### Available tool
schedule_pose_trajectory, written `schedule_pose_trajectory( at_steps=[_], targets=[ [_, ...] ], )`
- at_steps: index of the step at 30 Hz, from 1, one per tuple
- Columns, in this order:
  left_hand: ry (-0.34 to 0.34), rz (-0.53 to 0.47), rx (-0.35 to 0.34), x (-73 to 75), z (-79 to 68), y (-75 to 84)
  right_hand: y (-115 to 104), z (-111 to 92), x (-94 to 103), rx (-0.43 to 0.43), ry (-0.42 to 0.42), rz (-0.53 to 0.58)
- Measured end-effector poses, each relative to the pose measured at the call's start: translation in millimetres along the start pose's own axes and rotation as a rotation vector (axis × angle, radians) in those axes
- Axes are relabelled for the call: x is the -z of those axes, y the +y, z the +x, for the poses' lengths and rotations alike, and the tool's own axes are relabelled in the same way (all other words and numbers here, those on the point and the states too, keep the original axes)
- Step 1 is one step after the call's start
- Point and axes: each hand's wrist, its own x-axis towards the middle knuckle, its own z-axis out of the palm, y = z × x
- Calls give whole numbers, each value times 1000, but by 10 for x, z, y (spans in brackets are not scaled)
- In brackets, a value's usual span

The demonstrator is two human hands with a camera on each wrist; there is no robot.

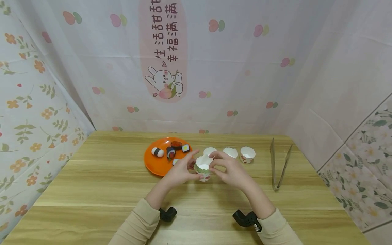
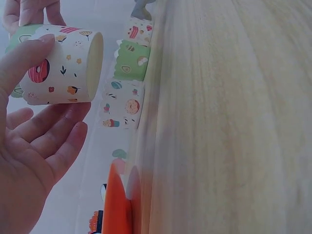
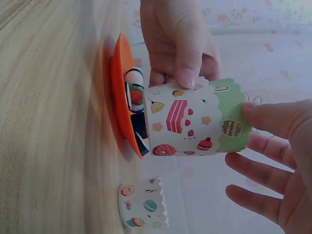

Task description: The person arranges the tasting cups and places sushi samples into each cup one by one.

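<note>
Above the table, my left hand (image 1: 179,172) holds a white paper baking cup (image 3: 170,119) printed with cake and donuts, thumb on one side and fingers on the other. A green paper baking cup (image 3: 226,129) is nested inside it, its scalloped rim sticking out. My right hand (image 1: 229,170) pinches that green rim between thumb and fingers. Just behind the hands stand three more baking cups: a white one (image 2: 122,107), a green one (image 2: 132,61) and another white one (image 1: 247,154).
An orange plate (image 1: 151,163) with several toy sushi pieces, among them a white one with a dark band (image 1: 157,152), lies left of the cups. Metal tongs (image 1: 273,166) rest on the table at right. A printed curtain (image 1: 232,78) hangs behind the table.
</note>
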Motion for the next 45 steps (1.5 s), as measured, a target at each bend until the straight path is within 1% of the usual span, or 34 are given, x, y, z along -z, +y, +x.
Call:
schedule_pose_trajectory(
  at_steps=[6,13,18,22,27,33,38,41,45],
  targets=[
    [5,18,-11,10,2,-24,4,6,23,34,46,21],
    [4,-17,7,42,1,-47,14,4,81,84,159,16],
    [23,50,22,71,-17,-41,34,0,138,117,198,1],
    [36,74,32,104,-32,-48,49,-8,175,113,216,-26],
    [58,80,39,164,-42,-74,51,-20,204,91,217,-34],
    [98,99,27,243,-49,-70,91,-44,204,69,204,-36],
    [127,110,48,285,-55,-56,132,-73,193,35,179,-33],
    [130,105,60,297,-57,-56,156,-85,175,12,158,-27],
    [135,111,58,308,-55,-59,209,-89,129,-23,115,-29]
  ],
)
